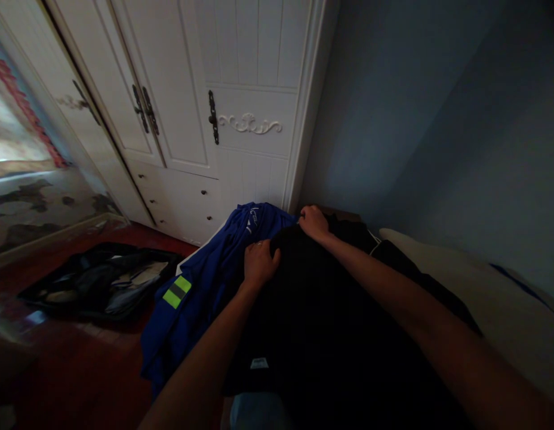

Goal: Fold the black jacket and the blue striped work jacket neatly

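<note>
The black garment runs lengthwise from the person's body straight out to both hands, left hand and right hand each gripping its far end, with the left one way closer to that blue sportswear alongside, fwiw.

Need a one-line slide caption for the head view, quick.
Left hand and right hand on a black garment, a blue garment beside it, white wardrobe beyond.
</note>
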The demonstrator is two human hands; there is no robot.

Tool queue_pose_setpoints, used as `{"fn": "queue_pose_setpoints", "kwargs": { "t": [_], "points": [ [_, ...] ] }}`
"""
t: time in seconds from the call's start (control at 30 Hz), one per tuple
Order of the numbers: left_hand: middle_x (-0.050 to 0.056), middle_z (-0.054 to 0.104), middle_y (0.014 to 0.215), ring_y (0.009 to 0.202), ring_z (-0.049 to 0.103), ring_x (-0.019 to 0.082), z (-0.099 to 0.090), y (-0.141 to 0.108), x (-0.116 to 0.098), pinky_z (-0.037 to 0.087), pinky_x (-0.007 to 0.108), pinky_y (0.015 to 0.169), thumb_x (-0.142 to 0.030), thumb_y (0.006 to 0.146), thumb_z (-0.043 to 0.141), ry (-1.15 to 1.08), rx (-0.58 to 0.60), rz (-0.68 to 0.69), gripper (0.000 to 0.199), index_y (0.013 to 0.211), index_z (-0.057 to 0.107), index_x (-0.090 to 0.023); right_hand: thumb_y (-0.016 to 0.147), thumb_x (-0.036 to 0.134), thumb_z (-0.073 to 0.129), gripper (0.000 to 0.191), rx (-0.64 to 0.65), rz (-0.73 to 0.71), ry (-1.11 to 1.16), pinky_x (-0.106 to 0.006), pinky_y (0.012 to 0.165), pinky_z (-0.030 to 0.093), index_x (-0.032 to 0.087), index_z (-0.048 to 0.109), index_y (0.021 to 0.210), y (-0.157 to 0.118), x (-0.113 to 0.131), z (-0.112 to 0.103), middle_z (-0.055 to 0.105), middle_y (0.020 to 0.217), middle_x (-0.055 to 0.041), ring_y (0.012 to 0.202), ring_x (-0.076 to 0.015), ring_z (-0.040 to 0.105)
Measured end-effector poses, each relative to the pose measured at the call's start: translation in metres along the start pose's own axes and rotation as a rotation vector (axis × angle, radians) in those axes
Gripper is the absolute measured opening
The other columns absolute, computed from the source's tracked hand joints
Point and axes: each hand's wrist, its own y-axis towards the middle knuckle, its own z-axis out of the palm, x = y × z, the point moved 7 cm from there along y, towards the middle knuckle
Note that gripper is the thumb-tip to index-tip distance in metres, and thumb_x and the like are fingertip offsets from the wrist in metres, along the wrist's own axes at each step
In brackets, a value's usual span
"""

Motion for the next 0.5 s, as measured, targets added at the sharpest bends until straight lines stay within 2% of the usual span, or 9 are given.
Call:
{"fn": "queue_pose_setpoints", "kwargs": {
  "t": [0.03, 0.1, 0.17, 0.23, 0.27, 0.33, 0.5],
  "points": [
    [0.011, 0.069, 0.108, 0.105, 0.062, 0.025, 0.000, 0.000, 0.000, 0.040, 0.039, 0.100, -0.040, 0.094, 0.046, -0.001, -0.003, 0.001, 0.034, 0.110, 0.062, -0.016, 0.092, 0.019, 0.050, 0.028, -0.020, -0.134, 0.022, -0.032, 0.103, 0.041, 0.013, 0.066, 0.114, -0.015, 0.017, -0.003, 0.060, 0.124, -0.0149, 0.119, -0.0219, 0.055],
    [0.010, 0.069, 0.109, 0.107, 0.062, 0.025, 0.000, 0.000, 0.000, 0.040, 0.040, 0.099, -0.039, 0.094, 0.047, -0.012, 0.007, 0.016, 0.032, 0.111, 0.061, -0.016, 0.092, 0.023, 0.053, 0.022, -0.008, -0.506, 0.116, -0.032, 0.103, 0.042, 0.012, 0.066, 0.107, -0.056, 0.058, -0.006, 0.062, 0.115, -0.0130, 0.112, -0.0201, 0.055],
    [0.009, 0.068, 0.113, 0.111, 0.060, 0.025, 0.002, -0.001, 0.000, 0.040, 0.039, 0.101, -0.034, 0.094, 0.048, -0.036, 0.040, 0.039, 0.027, 0.111, 0.062, -0.018, 0.093, 0.028, 0.056, 0.021, 0.094, -0.879, 0.260, -0.033, 0.100, 0.044, 0.012, 0.065, 0.103, -0.107, 0.092, -0.005, 0.063, 0.110, -0.0118, 0.107, -0.0193, 0.056],
    [0.009, 0.068, 0.114, 0.114, 0.059, 0.024, 0.004, -0.003, 0.001, 0.039, 0.038, 0.103, -0.032, 0.094, 0.049, -0.053, 0.061, 0.041, 0.024, 0.109, 0.061, -0.019, 0.092, 0.036, 0.060, 0.025, 0.224, -1.107, 0.368, -0.033, 0.099, 0.045, 0.014, 0.066, 0.103, -0.150, 0.110, -0.002, 0.063, 0.111, -0.0108, 0.108, -0.0191, 0.057],
    [0.009, 0.068, 0.113, 0.115, 0.059, 0.023, 0.003, -0.003, 0.001, 0.038, 0.037, 0.104, -0.033, 0.094, 0.049, -0.055, 0.052, 0.036, 0.024, 0.109, 0.061, -0.019, 0.091, 0.040, 0.062, 0.028, 0.270, -1.163, 0.397, -0.033, 0.098, 0.046, 0.014, 0.066, 0.102, -0.165, 0.115, 0.000, 0.063, 0.112, -0.0107, 0.108, -0.0193, 0.057],
    [0.010, 0.068, 0.111, 0.113, 0.059, 0.024, 0.000, -0.005, 0.001, 0.038, 0.038, 0.105, -0.036, 0.094, 0.049, -0.051, 0.011, 0.026, 0.025, 0.109, 0.060, -0.020, 0.089, 0.043, 0.065, 0.031, 0.301, -1.184, 0.418, -0.033, 0.095, 0.047, 0.015, 0.067, 0.100, -0.180, 0.120, 0.005, 0.064, 0.111, -0.0105, 0.106, -0.0198, 0.057],
    [0.009, 0.068, 0.110, 0.114, 0.059, 0.025, -0.003, -0.008, -0.001, 0.039, 0.038, 0.103, -0.039, 0.093, 0.050, -0.053, 0.026, 0.026, 0.024, 0.108, 0.060, -0.023, 0.091, 0.038, 0.063, 0.024, 0.251, -1.108, 0.476, -0.032, 0.091, 0.048, 0.015, 0.070, 0.095, -0.179, 0.119, 0.014, 0.066, 0.101, -0.0090, 0.099, -0.0185, 0.058]
  ]
}}
